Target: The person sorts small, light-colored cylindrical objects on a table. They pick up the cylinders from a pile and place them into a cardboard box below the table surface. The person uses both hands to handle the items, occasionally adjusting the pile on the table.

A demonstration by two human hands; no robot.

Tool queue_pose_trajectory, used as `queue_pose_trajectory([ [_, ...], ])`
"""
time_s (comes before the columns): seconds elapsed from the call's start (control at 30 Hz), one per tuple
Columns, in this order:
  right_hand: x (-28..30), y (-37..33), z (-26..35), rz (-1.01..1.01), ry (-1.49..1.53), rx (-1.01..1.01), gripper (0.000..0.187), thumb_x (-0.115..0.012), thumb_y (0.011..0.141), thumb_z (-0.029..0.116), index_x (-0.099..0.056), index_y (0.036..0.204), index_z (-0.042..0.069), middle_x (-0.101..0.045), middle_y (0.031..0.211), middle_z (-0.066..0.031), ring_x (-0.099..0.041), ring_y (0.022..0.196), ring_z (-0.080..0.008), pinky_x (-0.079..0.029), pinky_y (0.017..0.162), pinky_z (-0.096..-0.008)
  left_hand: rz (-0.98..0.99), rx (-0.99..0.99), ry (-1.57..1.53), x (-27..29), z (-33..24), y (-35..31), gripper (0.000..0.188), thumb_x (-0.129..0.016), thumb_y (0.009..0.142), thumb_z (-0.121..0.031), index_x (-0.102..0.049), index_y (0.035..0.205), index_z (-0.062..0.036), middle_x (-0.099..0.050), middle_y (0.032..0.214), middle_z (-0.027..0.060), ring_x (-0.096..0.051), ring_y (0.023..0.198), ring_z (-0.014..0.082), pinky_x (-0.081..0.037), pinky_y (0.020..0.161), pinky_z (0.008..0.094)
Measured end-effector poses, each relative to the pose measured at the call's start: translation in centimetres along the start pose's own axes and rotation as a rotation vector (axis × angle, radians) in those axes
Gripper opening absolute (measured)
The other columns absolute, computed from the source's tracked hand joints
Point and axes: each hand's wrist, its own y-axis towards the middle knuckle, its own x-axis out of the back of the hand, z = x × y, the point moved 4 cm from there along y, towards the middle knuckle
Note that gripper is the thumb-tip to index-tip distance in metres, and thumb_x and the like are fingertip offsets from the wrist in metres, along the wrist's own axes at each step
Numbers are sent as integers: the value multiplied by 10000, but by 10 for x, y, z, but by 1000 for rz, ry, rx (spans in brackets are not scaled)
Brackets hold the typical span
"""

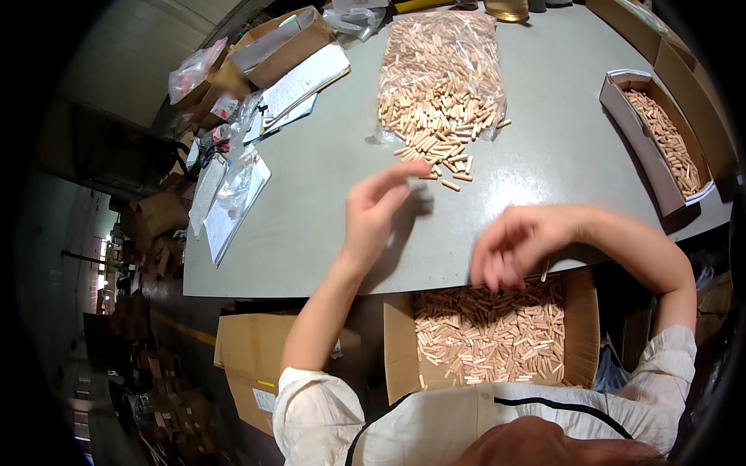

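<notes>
Several wooden dowels (443, 147) spill toward me from the mouth of a clear plastic bag (443, 54) on the table. My left hand (373, 210) is beside the nearest dowels, its fingers stretched out and its thumb apart; I see nothing held in it. Over the table's front edge hangs my right hand (522, 242), slightly blurred, with loosely bent fingers spread apart. A single dowel (545, 270) shows just below that hand, apparently in the air. Under the edge, a cardboard box (399, 342) contains a thick layer of loose dowels (489, 334).
A long narrow carton (641, 147) of dowels stands at the table's right side. Clipboards with papers (241, 202), a stack of papers (307, 81) and an open carton (280, 46) lie at the left. A closed cardboard box (252, 349) is below the table's front edge.
</notes>
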Motion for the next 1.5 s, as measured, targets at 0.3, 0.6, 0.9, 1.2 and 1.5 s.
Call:
queue_pose_trajectory([
  [0.3, 77, -37, 17, -729, 107, 400, 275, -696, 867, 198, -723, 1057, 1, -685, 797, -59, -647, 608, -125, -571, 625, -265, 239, -424, 1149, -24, 43, 58, 717, -544, 1093, -401, -314, 1664, -34, -320, 1715, 220, -230, 1606, 443, -166, 1305, 532],
  [0.6, 88, -35, 14, -822, -31, 414, 229, -715, 846, 165, -710, 1010, 6, -663, 815, -30, -634, 683, -114, -511, 678, -241, 397, -380, 1278, -51, 20, -18, 811, -565, 1057, -458, -265, 1694, -55, -217, 1761, 214, -183, 1629, 430, -118, 1307, 596],
  [0.9, 91, -30, 0, -824, -698, 496, 460, -631, 1060, 286, -644, 1407, -15, -659, 1433, -158, -613, 1322, -265, -458, 1148, -406, 313, -297, 1240, -32, 21, -74, 965, -586, 1033, -580, -193, 1687, 11, -159, 1735, 327, -137, 1611, 514, -110, 1285, 649],
  [1.2, 28, -4, -2, -451, -1630, 131, 857, -428, 1066, 681, -347, 1669, 78, -277, 1738, -225, -213, 1632, -386, -87, 1327, -582, 166, -79, 1311, 7, 27, -77, 1058, -647, 1008, -533, -115, 1664, 106, -151, 1737, 336, -98, 1634, 483, -74, 1311, 582],
  [1.5, 48, -15, 6, -665, -1053, 374, 719, -535, 1095, 520, -431, 1620, 39, -400, 1668, -241, -314, 1585, -394, -205, 1308, -515, 219, -192, 1303, 4, 30, -49, 1309, -655, 862, -798, -123, 1678, 75, -192, 1731, 324, -136, 1636, 455, -57, 1289, 630],
])
